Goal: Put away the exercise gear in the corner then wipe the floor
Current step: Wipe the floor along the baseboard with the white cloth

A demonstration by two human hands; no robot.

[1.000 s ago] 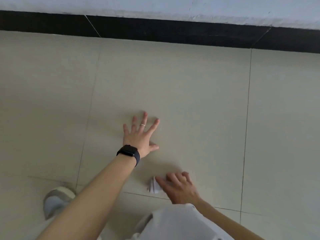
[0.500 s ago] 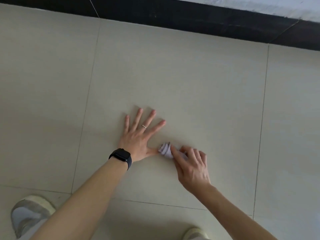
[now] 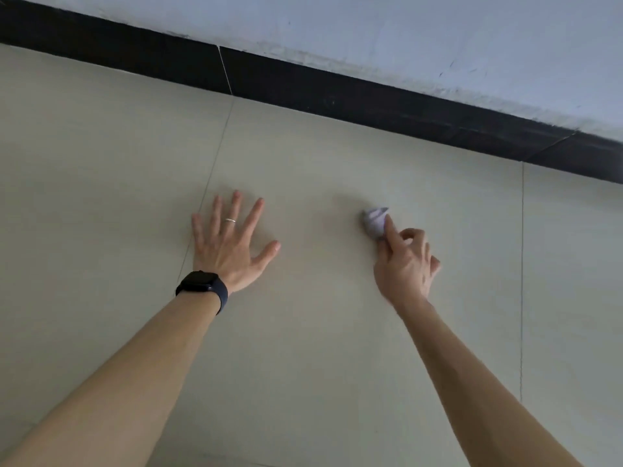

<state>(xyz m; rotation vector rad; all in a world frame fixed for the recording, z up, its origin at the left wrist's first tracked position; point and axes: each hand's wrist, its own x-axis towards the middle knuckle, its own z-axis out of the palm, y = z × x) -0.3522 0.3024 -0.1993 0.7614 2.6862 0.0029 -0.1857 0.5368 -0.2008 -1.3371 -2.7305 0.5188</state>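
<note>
A small crumpled white tissue (image 3: 373, 221) lies on the beige tiled floor (image 3: 320, 332), right of centre. My right hand (image 3: 406, 264) pinches it between thumb and fingers and holds it down against the tile. My left hand (image 3: 231, 242) lies flat on the floor to the left, fingers spread, with a ring on one finger and a black watch on the wrist. No exercise gear is in view.
A black skirting strip (image 3: 337, 92) runs along the foot of a white wall (image 3: 404, 35) beyond the hands, slanting down to the right. Thin grout lines cross the tiles left of my left hand and at the far right.
My right hand has slid the tissue away from my left thumb, to the right and farther out toward the wall. My left hand stays flat on the floor. My shoes have left the view.
</note>
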